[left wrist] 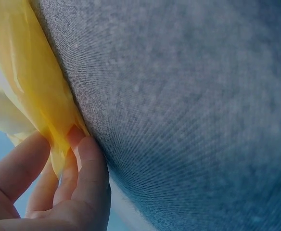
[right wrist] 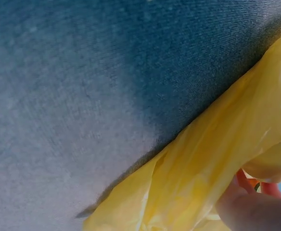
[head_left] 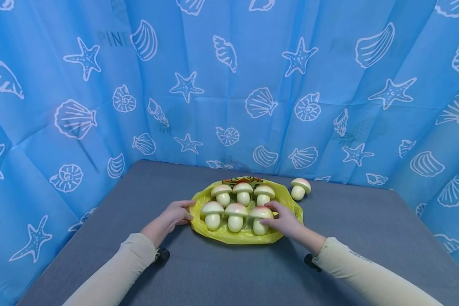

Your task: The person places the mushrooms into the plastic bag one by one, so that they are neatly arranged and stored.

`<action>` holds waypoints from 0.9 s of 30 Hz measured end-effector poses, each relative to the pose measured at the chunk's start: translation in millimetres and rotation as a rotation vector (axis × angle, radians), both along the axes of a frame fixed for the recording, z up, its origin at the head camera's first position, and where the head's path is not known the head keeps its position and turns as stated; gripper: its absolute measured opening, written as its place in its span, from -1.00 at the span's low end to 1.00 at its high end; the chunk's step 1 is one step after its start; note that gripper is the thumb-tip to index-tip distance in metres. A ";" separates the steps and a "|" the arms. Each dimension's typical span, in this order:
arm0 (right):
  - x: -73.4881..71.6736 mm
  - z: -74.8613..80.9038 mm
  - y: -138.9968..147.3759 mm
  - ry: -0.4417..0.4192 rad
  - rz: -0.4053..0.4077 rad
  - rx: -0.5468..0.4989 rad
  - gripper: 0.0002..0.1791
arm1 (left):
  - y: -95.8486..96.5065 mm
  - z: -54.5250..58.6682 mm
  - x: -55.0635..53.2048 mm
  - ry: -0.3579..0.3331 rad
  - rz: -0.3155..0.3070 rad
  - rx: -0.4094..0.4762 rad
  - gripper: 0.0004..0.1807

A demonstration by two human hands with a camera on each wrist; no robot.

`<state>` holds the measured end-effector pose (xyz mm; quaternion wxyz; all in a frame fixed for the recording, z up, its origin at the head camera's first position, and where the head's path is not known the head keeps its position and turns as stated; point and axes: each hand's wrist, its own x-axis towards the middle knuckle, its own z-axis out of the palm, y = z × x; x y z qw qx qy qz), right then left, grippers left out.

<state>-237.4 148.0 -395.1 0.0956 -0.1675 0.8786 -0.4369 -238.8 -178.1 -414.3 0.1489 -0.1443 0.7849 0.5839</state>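
Observation:
A yellow plastic bag (head_left: 237,239), its rim folded open into an oval, lies on the grey cloth. Several toy mushrooms stand inside in two rows, with pale stems and pink-tinged cream caps. At the bag's left end, my left hand (head_left: 176,215) pinches the yellow plastic; the left wrist view shows thumb and fingertips (left wrist: 87,147) on its gathered edge. My right hand (head_left: 286,220) reaches over the right side and grips the front right mushroom (head_left: 260,216) by its cap and stem. In the right wrist view, the bag wall hides most of that hand.
One more mushroom (head_left: 300,188) leans on the cloth outside the bag, behind its right end. Grey cloth (head_left: 229,276) covers the table. A blue curtain (head_left: 229,85) with white shells and starfish hangs along the back and sides.

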 end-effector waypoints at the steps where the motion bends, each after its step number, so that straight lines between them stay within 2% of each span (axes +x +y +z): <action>1: -0.1 -0.3 -0.7 0.004 -0.003 0.014 -0.44 | 0.2 -0.2 0.2 0.005 0.003 0.002 -0.36; 7: 1.0 0.4 -4.6 0.016 -0.027 0.093 -0.39 | 1.7 -1.1 2.6 0.035 0.013 -0.007 -0.37; 13: 1.0 0.4 -5.0 -0.003 -0.023 0.111 -0.33 | 1.4 -1.3 2.6 0.030 0.007 -0.011 -0.37; 19: -0.4 0.5 -2.9 -0.022 -0.033 0.093 -0.30 | 1.2 -0.9 2.6 0.021 0.008 -0.004 -0.36; 27: -0.7 12.0 4.0 -0.089 -0.063 0.057 -0.28 | 0.6 -3.0 1.9 0.017 0.014 -0.001 -0.36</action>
